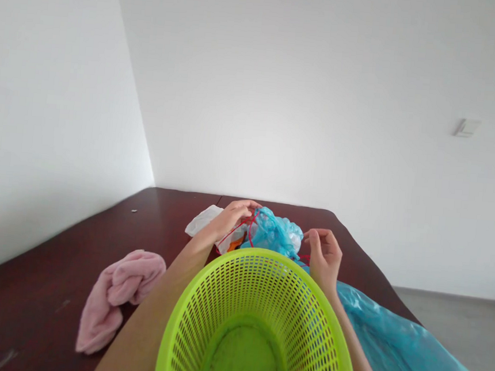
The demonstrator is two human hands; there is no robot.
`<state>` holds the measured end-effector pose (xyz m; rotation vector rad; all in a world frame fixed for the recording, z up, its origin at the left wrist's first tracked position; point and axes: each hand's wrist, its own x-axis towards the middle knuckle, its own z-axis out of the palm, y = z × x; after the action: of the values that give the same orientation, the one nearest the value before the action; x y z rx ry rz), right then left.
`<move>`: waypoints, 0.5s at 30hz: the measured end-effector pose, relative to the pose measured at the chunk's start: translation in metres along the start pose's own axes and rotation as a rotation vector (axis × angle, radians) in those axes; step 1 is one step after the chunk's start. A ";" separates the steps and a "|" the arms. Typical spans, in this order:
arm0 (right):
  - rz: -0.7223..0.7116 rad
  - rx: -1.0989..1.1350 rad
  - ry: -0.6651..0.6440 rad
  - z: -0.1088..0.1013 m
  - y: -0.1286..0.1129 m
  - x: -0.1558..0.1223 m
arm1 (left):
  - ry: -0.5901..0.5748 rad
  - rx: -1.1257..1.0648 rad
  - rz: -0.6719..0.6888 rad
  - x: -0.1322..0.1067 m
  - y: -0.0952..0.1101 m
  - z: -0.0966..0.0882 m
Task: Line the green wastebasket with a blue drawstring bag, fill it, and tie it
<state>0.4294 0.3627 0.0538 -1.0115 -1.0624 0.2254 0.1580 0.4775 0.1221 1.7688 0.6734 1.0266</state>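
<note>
A crumpled blue plastic bag with a red drawstring lies bunched on the far part of the table, behind the green basket. My left hand is at its left side, fingers curled at the bag's gathered edge by the drawstring. To the right of the bag, my right hand has its thumb and fingers drawn together; whatever they pinch is too small to make out. A bright green perforated basket stands between my forearms, with nothing visible in it and its near end cut off by the frame.
A white plastic bag and something orange lie by my left wrist. A pink cloth rests to the left on the dark red table. Blue plastic sheeting spreads over the right edge. White walls border the table.
</note>
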 end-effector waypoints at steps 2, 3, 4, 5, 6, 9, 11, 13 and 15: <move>-0.011 0.000 -0.238 0.006 -0.022 0.019 | -0.041 -0.117 0.003 -0.003 0.006 0.001; 0.000 0.008 -0.345 0.011 -0.029 0.028 | -0.048 -0.139 0.012 -0.003 0.007 0.002; 0.026 0.022 -0.434 0.017 -0.034 0.036 | -0.050 -0.145 0.024 -0.002 0.007 0.002; 0.063 0.036 -0.502 0.024 -0.035 0.042 | -0.048 -0.142 0.037 -0.001 0.006 0.003; 0.104 0.046 -0.548 0.031 -0.035 0.046 | -0.044 -0.131 0.051 0.000 0.004 0.003; 0.178 0.040 -0.584 0.052 -0.024 0.049 | -0.010 -0.058 0.097 0.006 -0.003 0.005; 0.155 0.034 -0.528 0.063 -0.018 0.046 | 0.026 0.030 0.126 0.008 -0.006 0.006; 0.092 0.031 -0.470 0.071 -0.015 0.040 | 0.044 0.107 0.142 0.008 -0.005 0.007; 0.030 0.018 -0.470 0.075 -0.017 0.036 | 0.040 0.149 0.150 0.006 -0.002 0.009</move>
<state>0.3826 0.4184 0.0977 -0.9820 -1.4666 0.5142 0.1693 0.4790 0.1207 1.9566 0.6646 1.1407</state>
